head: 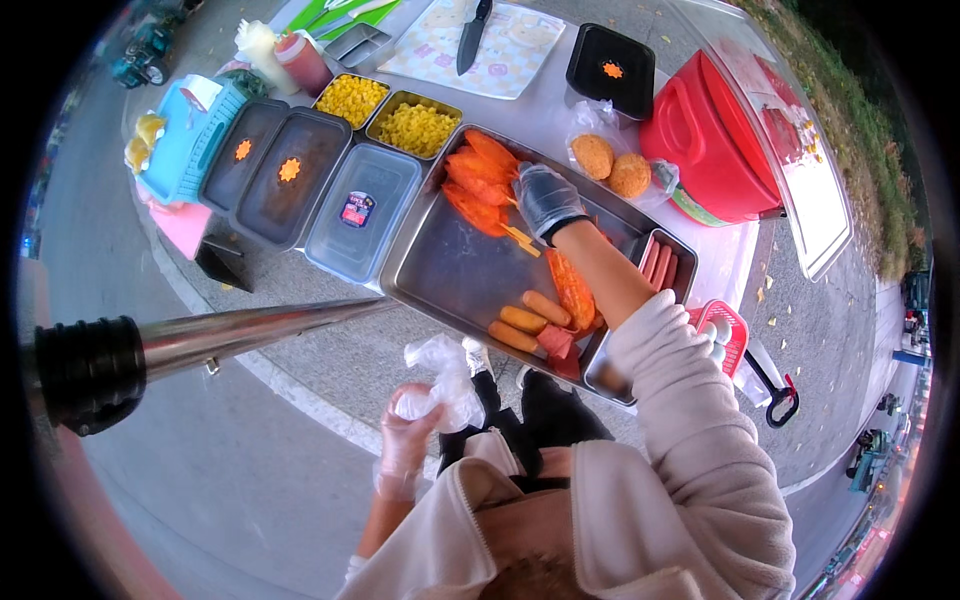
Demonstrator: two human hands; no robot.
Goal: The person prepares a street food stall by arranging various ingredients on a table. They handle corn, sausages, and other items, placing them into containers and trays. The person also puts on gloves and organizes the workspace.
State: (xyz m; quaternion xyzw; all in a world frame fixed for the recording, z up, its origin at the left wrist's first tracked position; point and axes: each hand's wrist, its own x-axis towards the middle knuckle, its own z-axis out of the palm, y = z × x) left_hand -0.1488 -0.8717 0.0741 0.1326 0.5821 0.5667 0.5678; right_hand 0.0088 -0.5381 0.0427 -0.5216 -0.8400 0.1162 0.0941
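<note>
My right hand (546, 196), in a clear plastic glove over a dark one, reaches into a large metal tray (420, 285). Its fingers are at the edge of a pile of orange-red coated pieces on wooden sticks (480, 176); whether they grip one is hidden. My left hand (411, 429), in a clear plastic glove, holds a crumpled thin plastic bag (442, 382) in front of my body. Nearer in the tray lie several sausages (523, 320), pink sliced meat (555, 341) and a long orange-red piece (571, 289). Pink sausages (660, 264) fill a narrow container at its right.
Corn kernels (352, 99) and chopped yellow pieces (416, 127) fill metal pans behind. Lidded boxes (364, 214) stand left, beside a blue basket (187, 142). Beyond are sauce bottles (302, 64) and a knife (472, 41). Breaded balls (628, 175) and a red bucket (697, 142) stand right.
</note>
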